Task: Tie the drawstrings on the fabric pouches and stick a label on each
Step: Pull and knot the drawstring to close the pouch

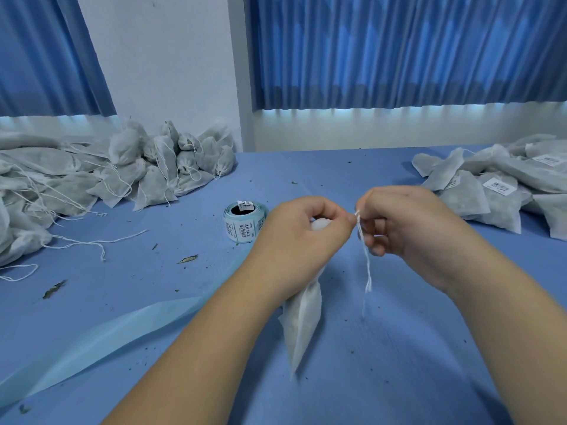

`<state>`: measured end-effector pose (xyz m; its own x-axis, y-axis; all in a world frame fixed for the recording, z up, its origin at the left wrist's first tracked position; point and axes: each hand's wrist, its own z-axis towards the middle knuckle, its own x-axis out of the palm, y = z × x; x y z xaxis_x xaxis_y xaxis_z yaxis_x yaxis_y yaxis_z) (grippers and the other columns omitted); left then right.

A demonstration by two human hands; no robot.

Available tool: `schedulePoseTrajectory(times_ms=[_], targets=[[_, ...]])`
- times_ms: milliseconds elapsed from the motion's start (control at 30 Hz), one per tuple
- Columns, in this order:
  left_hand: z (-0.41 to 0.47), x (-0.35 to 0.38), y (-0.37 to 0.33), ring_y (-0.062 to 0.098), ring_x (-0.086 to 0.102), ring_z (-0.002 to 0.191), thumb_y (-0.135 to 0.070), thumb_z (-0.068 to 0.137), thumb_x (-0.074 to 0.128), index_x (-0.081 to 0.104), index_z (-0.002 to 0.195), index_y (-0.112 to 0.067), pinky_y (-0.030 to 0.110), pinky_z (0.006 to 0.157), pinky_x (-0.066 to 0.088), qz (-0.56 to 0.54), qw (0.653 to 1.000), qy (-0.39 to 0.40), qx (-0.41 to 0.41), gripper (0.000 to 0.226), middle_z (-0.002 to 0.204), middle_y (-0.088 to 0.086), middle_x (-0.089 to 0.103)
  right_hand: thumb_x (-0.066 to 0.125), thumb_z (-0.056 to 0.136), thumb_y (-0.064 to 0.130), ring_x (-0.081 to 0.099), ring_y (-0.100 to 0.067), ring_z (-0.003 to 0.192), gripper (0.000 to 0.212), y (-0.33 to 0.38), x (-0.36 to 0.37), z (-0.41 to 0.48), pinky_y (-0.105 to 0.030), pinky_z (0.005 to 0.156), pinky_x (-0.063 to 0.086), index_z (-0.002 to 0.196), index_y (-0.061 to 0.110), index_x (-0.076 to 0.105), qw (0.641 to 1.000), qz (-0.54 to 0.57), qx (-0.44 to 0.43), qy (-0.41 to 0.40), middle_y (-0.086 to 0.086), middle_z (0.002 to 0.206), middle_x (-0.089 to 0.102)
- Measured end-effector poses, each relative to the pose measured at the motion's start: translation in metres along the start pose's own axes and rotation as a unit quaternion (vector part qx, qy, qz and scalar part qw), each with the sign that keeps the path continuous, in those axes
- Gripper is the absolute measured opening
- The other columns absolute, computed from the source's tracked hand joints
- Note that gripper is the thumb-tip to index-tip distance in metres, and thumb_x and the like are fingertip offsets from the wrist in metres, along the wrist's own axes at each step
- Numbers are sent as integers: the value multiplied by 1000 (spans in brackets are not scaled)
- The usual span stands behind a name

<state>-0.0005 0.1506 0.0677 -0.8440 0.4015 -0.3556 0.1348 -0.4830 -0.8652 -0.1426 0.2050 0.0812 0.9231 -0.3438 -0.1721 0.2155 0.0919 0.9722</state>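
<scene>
One wide-angle view is taken from head height, aimed forward and down across the blue cloth-covered bench (337,173). The left hand (302,237) and right hand (408,222) are seen close up; the bench's far edge is shown below pleated blue curtains (399,50).

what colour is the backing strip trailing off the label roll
Pale blue backing strip, clearest in the head view.

Unlabelled pouches (92,170) heap at frame left, labelled pouches (503,185) at right, label roll (244,223) centre, all on the tabletop (399,348).
</scene>
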Motion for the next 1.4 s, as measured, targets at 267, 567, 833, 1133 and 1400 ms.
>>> schedulePoseTrajectory(times_ms=[267, 567, 833, 1133, 1400], targets=[[0, 0, 2, 2, 40, 44, -14, 79, 65, 61, 65, -23, 9, 44, 33, 7, 1000, -3, -4, 17, 50, -16, 50, 53, 59, 16, 44, -17, 52, 10, -1, -3, 0, -26, 45, 35, 50, 16, 57, 999, -3, 5, 51, -5, 58, 45], [1, 0, 4, 1, 38, 43, -16, 79, 62, 59, 64, -24, 9, 42, 31, 32, 999, 16, -9, 17, 47, -17, 47, 53, 60, 18, 43, -18, 49, 7, -1, -6, 0, -26, 43, 34, 54, 15, 56, 996, -6, 48, 74, -3, 57, 44], [3, -3, 4, 1, 38, 40, -25, 82, 65, 58, 64, -23, 9, 41, 28, 24, 1000, -3, -20, 19, 41, -17, 42, 71, 80, 45, 57, -20, 56, 32, 0, -10, -1, -27, 47, 42, 74, 14, 73, 996, -23, 33, 76, -5, 73, 65], [4, -3, 6, 1, 39, 40, -22, 81, 65, 60, 65, -22, 9, 40, 28, 22, 999, -20, -30, 16, 42, -17, 44, 75, 73, 24, 58, -12, 52, 10, -1, -10, -2, -18, 45, 42, 66, 16, 75, 996, -55, -20, 66, -4, 68, 70], [5, -6, 4, 2, 36, 41, -19, 84, 65, 60, 62, -22, 11, 40, 28, -6, 999, -12, -37, 22, 42, -15, 41, 80, 54, 21, 39, -11, 46, 14, 2, -10, -1, -20, 41, 32, 62, 16, 70, 994, 71, -15, 80, 0, 55, 49]])
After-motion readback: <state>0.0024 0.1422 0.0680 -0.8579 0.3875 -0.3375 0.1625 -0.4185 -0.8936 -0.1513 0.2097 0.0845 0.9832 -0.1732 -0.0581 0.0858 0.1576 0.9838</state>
